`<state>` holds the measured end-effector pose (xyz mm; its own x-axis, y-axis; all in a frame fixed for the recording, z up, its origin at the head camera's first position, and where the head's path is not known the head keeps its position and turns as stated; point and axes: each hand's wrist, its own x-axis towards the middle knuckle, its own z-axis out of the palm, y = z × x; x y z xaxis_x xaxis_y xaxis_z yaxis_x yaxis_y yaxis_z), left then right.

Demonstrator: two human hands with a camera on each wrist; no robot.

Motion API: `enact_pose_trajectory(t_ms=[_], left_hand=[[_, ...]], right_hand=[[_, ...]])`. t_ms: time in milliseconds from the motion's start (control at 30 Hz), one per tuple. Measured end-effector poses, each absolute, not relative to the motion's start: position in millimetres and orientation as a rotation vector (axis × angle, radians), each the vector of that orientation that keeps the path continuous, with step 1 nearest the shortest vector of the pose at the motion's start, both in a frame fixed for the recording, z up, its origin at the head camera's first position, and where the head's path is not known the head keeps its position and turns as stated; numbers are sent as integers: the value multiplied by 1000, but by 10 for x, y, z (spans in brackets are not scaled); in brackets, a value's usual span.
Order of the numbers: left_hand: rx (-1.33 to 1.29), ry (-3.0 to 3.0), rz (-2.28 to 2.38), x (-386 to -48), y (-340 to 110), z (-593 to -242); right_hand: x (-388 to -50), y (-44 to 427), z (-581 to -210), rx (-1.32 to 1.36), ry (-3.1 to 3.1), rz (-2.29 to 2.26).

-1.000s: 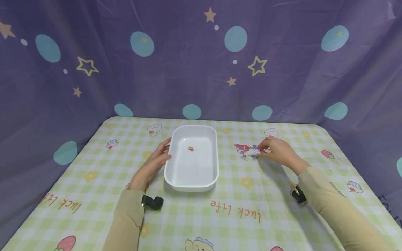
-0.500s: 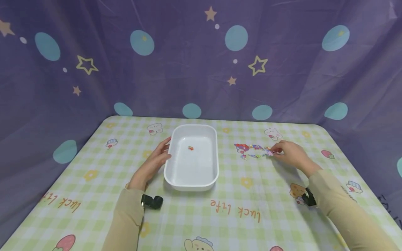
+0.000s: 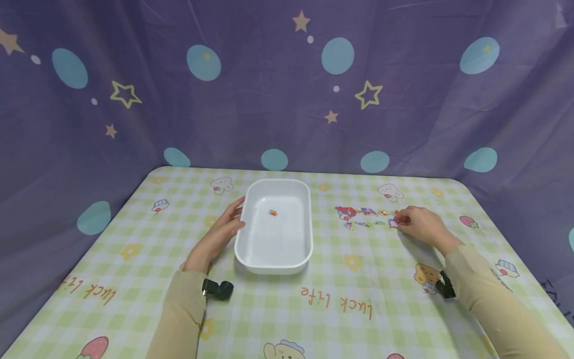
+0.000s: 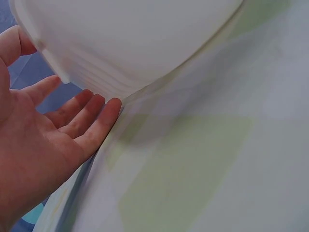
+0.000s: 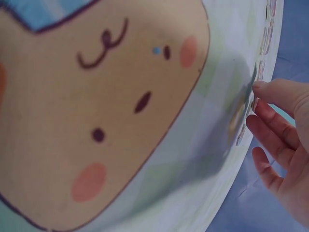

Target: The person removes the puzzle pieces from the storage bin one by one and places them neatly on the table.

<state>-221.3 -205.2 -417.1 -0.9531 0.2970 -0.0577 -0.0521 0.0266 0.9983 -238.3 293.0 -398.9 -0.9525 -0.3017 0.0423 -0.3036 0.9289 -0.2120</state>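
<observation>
My left hand [image 3: 218,234] rests against the left side of a white rectangular tray [image 3: 273,249], fingers relaxed. In the left wrist view, the fingertips [image 4: 115,105] touch the tray's outer wall [image 4: 120,53] low down, near the cloth. One tiny orange-and-green piece [image 3: 273,213] lies inside the tray. To the tray's right, several small, flat, shiny colourful pieces [image 3: 366,212] lie in two short rows. At the right end of these, my right hand [image 3: 421,225] pinches a small purplish shiny piece [image 3: 393,223] between thumb and finger, low over the cloth. Their exact kind is too small to tell.
The table wears a green-and-white checked cloth [image 3: 332,319] printed with cartoons and lettering. A purple curtain [image 3: 269,124] with stars and blue ovals hangs behind the table. Each wrist carries a small black camera, such as the left one [image 3: 218,289].
My right hand has moved rightward along the colourful pieces, uncovering those in the middle, which now show as separate pieces in two rows. My left hand and the tray have stayed put.
</observation>
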Motion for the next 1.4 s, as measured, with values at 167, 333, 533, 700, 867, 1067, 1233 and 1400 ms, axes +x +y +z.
enact_pose_trajectory(t_ms=[167, 333, 533, 700, 867, 1067, 1233, 1400], left_hand=[[268, 2027, 2021, -2157, -2030, -4076], [275, 2035, 2008, -2093, -1998, -3981], [270, 2033, 2018, -2178, -2028, -4089], [286, 2046, 2009, -2198, -2044, -4129], [291, 2063, 2005, -2200, -2054, -4150], [283, 2048, 2006, -2202, -2061, -4135], [287, 2051, 1984, -2200, -2052, -4116], [289, 2052, 1973, -2190, -2054, -4107]], right_hand=[[-2386, 2957, -4018, 456, -3103, 346], [-2392, 2964, -4034, 462, -3104, 359], [-2387, 2953, -3993, 464, -3101, 367], [-2393, 2870, -3909, 495, -3092, 373], [-2427, 2703, -3802, 578, -3054, 344], [-2488, 2419, -3675, 699, -2986, 284], [-2530, 2177, -3573, 766, -2925, 272], [-2564, 1939, -3509, 817, -2878, 288]])
